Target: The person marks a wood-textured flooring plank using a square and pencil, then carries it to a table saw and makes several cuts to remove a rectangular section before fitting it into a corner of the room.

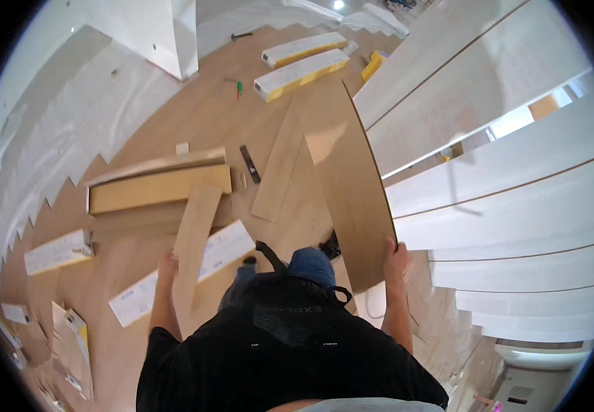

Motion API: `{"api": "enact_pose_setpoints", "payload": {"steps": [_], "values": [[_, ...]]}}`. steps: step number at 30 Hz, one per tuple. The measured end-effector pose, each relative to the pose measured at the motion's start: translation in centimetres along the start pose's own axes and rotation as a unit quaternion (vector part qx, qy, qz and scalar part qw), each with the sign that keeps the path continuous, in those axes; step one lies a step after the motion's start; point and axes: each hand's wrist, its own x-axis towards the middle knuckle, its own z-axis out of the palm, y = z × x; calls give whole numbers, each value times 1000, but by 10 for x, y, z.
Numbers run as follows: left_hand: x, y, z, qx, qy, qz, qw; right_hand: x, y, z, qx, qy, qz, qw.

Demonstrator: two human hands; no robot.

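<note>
My left hand (167,266) is closed on the edge of a narrow brown plank (196,237), which slants upward in front of the open carton. On the other side, my right hand (397,262) grips the long edge of a wide brown board (352,196), near its lower end. This board is tilted and reaches away from me along the white panels. A lighter patch shows on its upper left part. Between my hands, another plank (276,168) lies flat on the wood-coloured floor.
An open cardboard carton (159,192) lies left, with a white flat box (135,296) nearer me. A black bar-shaped tool (249,165), a green-handled tool (239,88) and a hammer (242,36) lie on the floor. Long cartons (301,74) lie ahead; large white panels (496,185) line the right.
</note>
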Motion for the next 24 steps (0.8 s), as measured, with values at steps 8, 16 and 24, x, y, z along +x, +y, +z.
{"api": "enact_pose_setpoints", "payload": {"steps": [8, 16, 24], "values": [[22, 636, -217, 134, 296, 599, 732, 199, -235, -15, 88, 32, -207, 974], [193, 840, -258, 439, 51, 574, 689, 373, -463, 22, 214, -181, -441, 853], [349, 767, -318, 374, 46, 439, 816, 437, -603, 72, 188, -242, -549, 778]]}}
